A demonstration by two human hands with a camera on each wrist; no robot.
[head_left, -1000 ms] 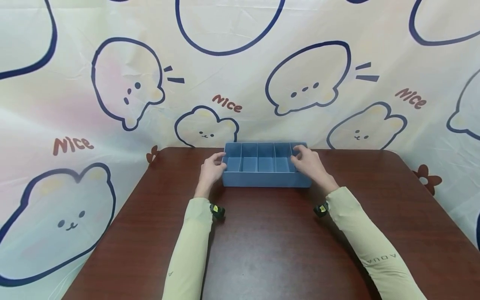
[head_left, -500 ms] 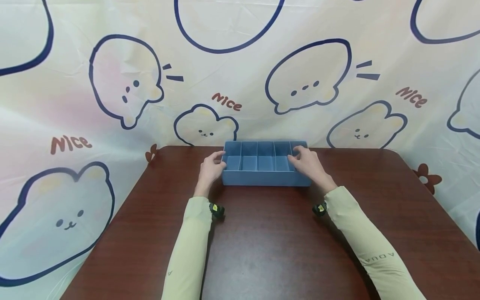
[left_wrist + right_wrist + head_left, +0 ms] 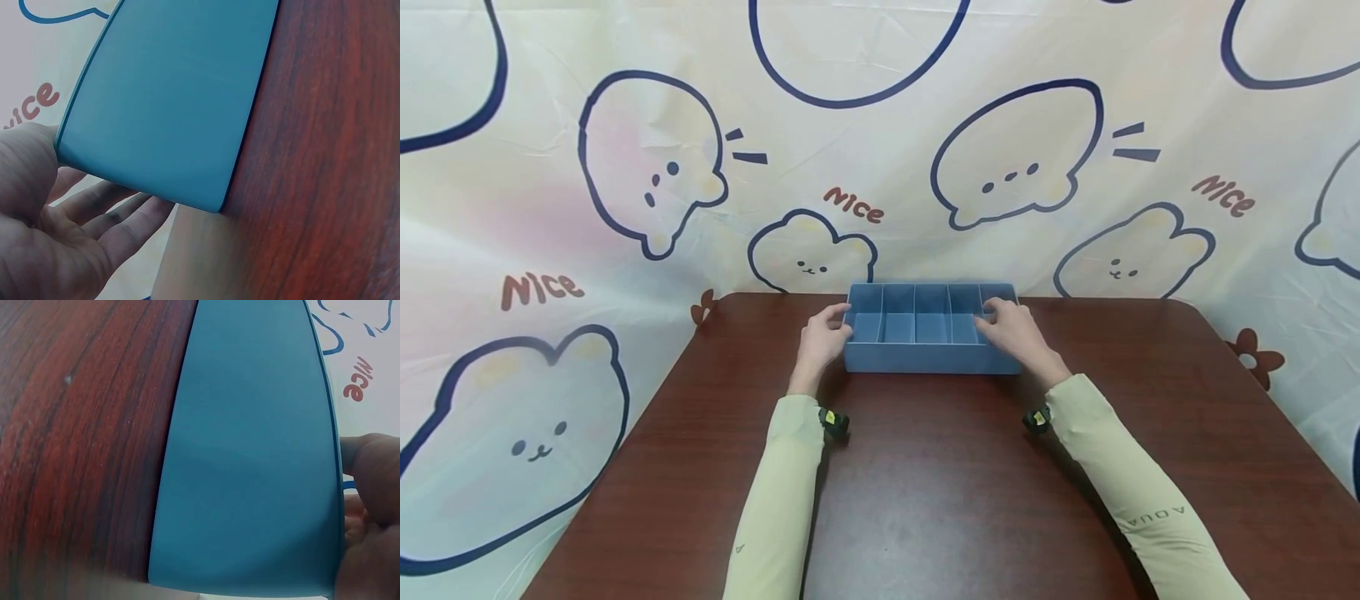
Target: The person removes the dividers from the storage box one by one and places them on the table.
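A blue divided organizer box (image 3: 932, 358) with several compartments in a row stands at the far side of the brown table, its long front wall facing me. At its left end my left hand (image 3: 822, 340) grips the box, thumb near the front corner and fingers along the outer side. In the left wrist view the left fingers (image 3: 134, 228) reach along that end wall. My right hand (image 3: 1017, 333) holds the right end, with thumb and index finger over the rim and covering part of the rightmost compartment. The right wrist view shows the right hand (image 3: 375, 487) at the rim, fingertips partly hidden.
Brown wooden tabletop (image 3: 925, 483) stretches in front of the box. Right behind the table hangs a pale cloth (image 3: 895, 167) printed with cartoon outlines. A small dark device sits on each wrist, the left device (image 3: 833, 422) and the right device (image 3: 1037, 419).
My right hand has shifted slightly left over the box's right end. The left hand stays in place at the left end, and the box shows hardly any movement.
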